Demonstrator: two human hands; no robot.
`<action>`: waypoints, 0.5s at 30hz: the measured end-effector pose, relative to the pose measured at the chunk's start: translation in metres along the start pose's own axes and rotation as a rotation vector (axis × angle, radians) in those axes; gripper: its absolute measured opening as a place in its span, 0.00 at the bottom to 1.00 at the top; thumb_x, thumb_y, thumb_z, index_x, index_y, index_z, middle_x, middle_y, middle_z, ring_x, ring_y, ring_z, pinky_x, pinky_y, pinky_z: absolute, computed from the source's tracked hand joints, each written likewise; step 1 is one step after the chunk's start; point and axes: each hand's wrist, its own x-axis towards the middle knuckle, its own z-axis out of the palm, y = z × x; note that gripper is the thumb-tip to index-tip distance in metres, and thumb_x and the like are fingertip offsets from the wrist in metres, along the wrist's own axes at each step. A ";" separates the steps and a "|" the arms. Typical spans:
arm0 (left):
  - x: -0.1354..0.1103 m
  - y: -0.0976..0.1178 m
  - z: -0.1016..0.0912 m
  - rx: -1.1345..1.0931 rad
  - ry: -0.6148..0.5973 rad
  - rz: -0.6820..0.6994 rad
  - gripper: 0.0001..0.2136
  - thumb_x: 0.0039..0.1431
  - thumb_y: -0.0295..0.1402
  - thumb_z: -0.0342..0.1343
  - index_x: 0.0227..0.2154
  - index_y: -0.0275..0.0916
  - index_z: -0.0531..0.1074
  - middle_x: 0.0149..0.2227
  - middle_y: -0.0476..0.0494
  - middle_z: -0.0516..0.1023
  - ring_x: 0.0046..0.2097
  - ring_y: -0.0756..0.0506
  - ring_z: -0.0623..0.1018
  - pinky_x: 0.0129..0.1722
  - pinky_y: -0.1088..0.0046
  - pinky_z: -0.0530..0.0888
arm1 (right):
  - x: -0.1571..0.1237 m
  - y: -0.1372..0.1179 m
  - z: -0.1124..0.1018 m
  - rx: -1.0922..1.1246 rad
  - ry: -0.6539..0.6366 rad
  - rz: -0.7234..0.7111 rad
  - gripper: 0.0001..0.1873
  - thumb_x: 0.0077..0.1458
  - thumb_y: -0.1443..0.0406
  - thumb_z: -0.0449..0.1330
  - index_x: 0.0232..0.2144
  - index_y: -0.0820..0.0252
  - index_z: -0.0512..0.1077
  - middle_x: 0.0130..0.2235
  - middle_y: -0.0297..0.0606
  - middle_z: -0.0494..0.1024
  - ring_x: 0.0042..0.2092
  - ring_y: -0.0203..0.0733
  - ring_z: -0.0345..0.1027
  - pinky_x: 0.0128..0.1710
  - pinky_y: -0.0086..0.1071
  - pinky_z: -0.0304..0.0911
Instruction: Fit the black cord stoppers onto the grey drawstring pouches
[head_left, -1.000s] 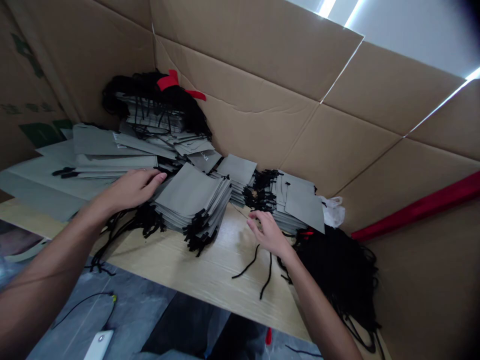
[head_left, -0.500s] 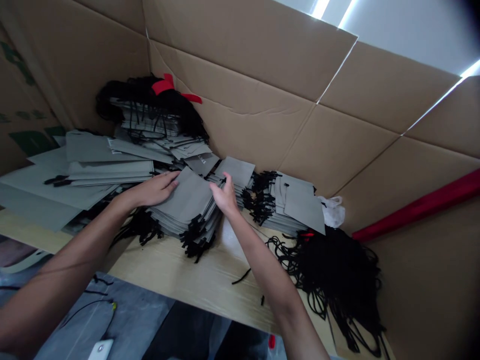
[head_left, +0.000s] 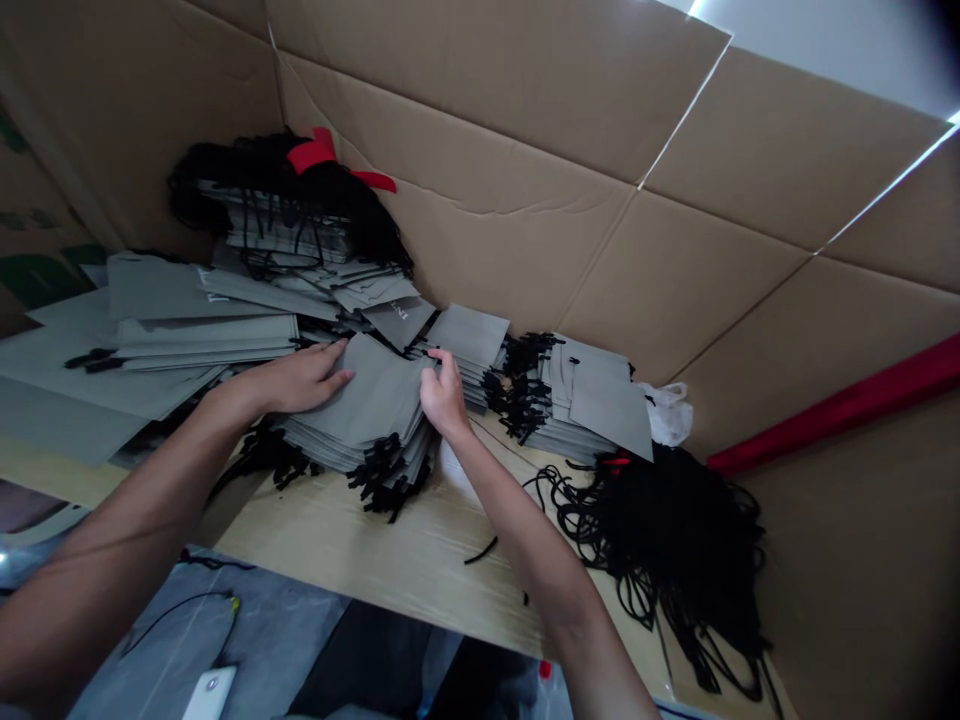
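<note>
Pouch stack [head_left: 371,405] now gripped by right hand [head_left: 444,398].

Light wood counter [head_left: 360,545], pretty cluttered: stacks of grey bags [head_left: 375,395] across the middle, bigger grey sheets [head_left: 60,395] far left, black cord tangle [head_left: 675,530] lower right.

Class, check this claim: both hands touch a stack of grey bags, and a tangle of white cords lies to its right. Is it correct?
Not quite. In the head view the left hand and right hand do touch the stack of grey bags, but the tangle of cords to its right is black, not white.
</note>
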 end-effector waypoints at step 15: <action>-0.019 0.066 0.021 0.059 -0.044 0.080 0.38 0.73 0.63 0.50 0.77 0.48 0.67 0.82 0.30 0.56 0.83 0.16 0.48 0.76 0.17 0.46 | -0.023 -0.015 -0.016 0.041 -0.079 -0.059 0.13 0.71 0.57 0.65 0.56 0.48 0.78 0.65 0.40 0.78 0.71 0.55 0.66 0.76 0.53 0.60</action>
